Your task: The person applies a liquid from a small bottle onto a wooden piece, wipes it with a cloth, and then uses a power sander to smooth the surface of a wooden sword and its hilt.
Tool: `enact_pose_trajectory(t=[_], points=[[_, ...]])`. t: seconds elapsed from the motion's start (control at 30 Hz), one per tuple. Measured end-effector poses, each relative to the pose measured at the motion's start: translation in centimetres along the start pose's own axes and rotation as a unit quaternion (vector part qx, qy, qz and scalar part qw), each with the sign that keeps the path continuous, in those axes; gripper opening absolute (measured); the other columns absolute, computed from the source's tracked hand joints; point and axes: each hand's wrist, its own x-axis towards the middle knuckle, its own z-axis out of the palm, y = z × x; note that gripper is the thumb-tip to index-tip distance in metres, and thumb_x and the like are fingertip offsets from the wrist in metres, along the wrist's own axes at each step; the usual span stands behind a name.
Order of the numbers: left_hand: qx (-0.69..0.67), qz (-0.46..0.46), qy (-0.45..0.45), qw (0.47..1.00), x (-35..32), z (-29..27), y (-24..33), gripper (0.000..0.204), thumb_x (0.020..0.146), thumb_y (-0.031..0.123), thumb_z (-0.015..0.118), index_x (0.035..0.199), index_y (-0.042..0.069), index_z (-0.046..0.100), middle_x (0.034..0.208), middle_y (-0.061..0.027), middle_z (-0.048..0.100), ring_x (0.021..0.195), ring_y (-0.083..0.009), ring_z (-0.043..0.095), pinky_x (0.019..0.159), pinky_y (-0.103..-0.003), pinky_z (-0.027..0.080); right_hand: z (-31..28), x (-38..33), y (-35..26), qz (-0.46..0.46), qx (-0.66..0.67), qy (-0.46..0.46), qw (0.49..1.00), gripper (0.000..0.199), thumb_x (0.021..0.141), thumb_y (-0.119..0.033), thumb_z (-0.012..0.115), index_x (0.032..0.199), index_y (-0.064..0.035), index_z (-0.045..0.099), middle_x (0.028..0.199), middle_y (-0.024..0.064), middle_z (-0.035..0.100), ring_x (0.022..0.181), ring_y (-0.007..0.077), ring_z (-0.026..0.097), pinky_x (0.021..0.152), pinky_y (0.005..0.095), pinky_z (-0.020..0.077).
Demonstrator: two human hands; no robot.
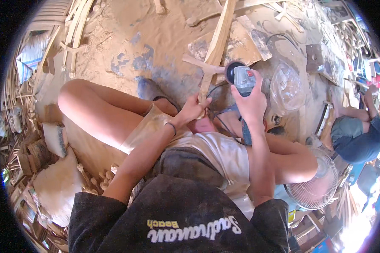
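Observation:
My left hand (193, 109) is closed around the grip of a wooden sword (217, 40), whose pale blade points away from me. The sword's crossguard (204, 67) lies just beyond that hand. In my right hand (252, 101) is a grey angle grinder (243, 79), gripped around its body. Its dark round disc (232, 72) faces left, right beside the crossguard's right end; whether they touch I cannot tell. A dark cord (221, 120) runs near my lap, between my hands.
Brown dust covers the floor (114, 38). A clear plastic bag (288, 87) lies right of the grinder, near a board (323, 63). A fan (316, 183) stands beside my right knee. Another person (354, 135) sits at far right. More wooden swords (74, 40) lie at far left.

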Motion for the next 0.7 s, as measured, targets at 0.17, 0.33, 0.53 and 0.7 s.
enact_pose_trajectory(t=[0.17,0.33,0.53,0.7], points=[[0.002,0.004,0.037,0.999,0.3,0.1,-0.4,0.040,0.112,0.038,0.062,0.108,-0.001,0.065,0.079,-0.0094,0.069,0.067,-0.0172,0.068,0.062,-0.036,0.055,0.9,0.5,-0.5,-0.010,-0.026,-0.010,1.000,0.078,0.088,-0.038,0.086,0.152,-0.0259,0.044,0.112,0.0275,0.078,0.106,0.0528,0.073,0.089,0.0599,0.0572],[0.187,0.134,0.124,0.965,1.1,0.4,-1.7,0.043,0.106,0.037,0.069,0.108,-0.005,0.063,0.090,-0.0277,0.074,0.082,-0.0431,0.075,0.074,-0.050,0.058,1.8,1.4,-1.6,-0.008,-0.074,-0.049,0.996,0.080,0.088,-0.039,0.086,0.153,-0.0242,0.042,0.109,0.0292,0.078,0.104,0.0535,0.073,0.089,0.0598,0.0578],[0.221,0.144,0.150,0.953,1.3,0.9,-2.5,0.044,0.102,0.033,0.071,0.118,-0.006,0.061,0.103,-0.0356,0.073,0.100,-0.0542,0.072,0.087,-0.058,0.057,3.5,1.8,-4.0,-0.051,-0.091,-0.095,0.990,0.082,0.088,-0.041,0.085,0.155,-0.0201,0.041,0.110,0.0293,0.077,0.105,0.0523,0.074,0.091,0.0593,0.0577],[0.229,0.121,0.135,0.956,0.8,1.1,-1.6,0.047,0.102,0.033,0.070,0.122,-0.008,0.059,0.107,-0.0384,0.072,0.105,-0.0558,0.070,0.092,-0.060,0.056,5.3,2.7,-7.0,-0.077,-0.091,-0.122,0.985,0.081,0.088,-0.042,0.085,0.154,-0.0159,0.045,0.123,0.0283,0.074,0.120,0.0477,0.070,0.098,0.0553,0.0564]])
